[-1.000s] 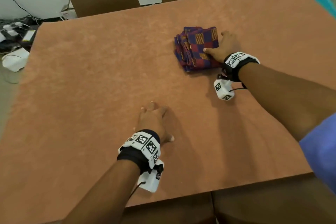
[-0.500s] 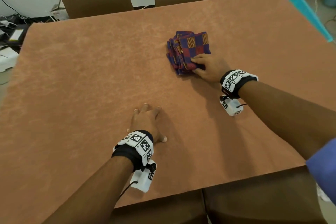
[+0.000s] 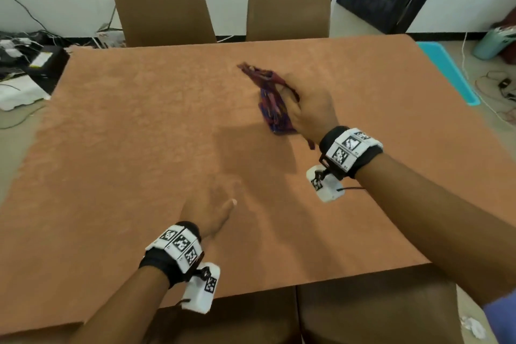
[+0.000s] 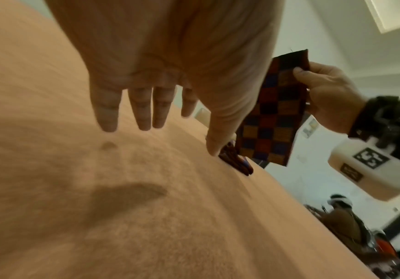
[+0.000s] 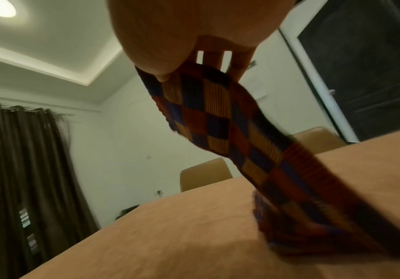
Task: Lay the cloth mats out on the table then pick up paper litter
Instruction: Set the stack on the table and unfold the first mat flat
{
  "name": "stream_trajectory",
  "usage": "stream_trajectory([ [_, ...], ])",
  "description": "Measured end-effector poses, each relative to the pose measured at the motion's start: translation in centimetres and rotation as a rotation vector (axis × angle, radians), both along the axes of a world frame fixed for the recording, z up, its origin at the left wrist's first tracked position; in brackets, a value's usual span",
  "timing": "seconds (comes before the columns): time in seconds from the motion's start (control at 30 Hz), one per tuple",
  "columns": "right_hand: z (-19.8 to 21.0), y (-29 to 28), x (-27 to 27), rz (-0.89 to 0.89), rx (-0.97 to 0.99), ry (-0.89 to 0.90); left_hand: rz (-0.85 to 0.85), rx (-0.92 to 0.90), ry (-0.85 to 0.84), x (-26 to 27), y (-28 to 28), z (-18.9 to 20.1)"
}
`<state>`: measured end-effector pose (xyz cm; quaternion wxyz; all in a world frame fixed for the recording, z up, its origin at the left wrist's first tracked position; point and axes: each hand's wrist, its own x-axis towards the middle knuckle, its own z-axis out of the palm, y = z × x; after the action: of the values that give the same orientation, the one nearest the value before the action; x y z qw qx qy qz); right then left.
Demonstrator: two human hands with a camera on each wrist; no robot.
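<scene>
My right hand grips the folded checked mats at their upper edge, thumb on one face and fingers behind. The mats stand tilted up off the desk; the left wrist view shows one mat hanging from my right hand while the lower folds touch the desk. They sit right of the desk's middle, toward the far side. Head view is blurred, so I can't count the mats. My left hand is open, fingers straight and spread, just above the desk on the near side; I think the thumb tip touches it. Left hand is near the mats' bottom edge in the wrist view. Two chairs stand behind the desk.
</scene>
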<state>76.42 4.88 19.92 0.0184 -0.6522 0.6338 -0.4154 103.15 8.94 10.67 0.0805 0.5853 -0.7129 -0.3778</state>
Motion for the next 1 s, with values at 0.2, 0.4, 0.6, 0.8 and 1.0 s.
stream_trajectory([
  [0.2, -4.4, 6.2, 13.9, 0.370, 0.372, 0.208, 0.313, -0.032, 0.202, 9.0, 2.5, 2.5],
  [0.4, -10.5, 12.9, 21.9, 0.625, 0.641, 0.391, 0.414, 0.230, 0.241, 13.1, 4.4, 0.6],
  [0.6, -10.7, 12.6, 18.7, 0.566, 0.667, 0.206, 0.462, 0.150, 0.177, 11.5, 4.8, -1.6],
  [0.8, -12.1, 10.4, 12.8, 0.177, 0.708, 0.189, 0.427, 0.130, 0.111, 11.1, 4.0, -4.1],
  [1.0, -13.0, 10.0, 11.0, 0.083, 0.757, 0.014, 0.362, 0.045, 0.036, 11.8, 4.4, -5.8],
])
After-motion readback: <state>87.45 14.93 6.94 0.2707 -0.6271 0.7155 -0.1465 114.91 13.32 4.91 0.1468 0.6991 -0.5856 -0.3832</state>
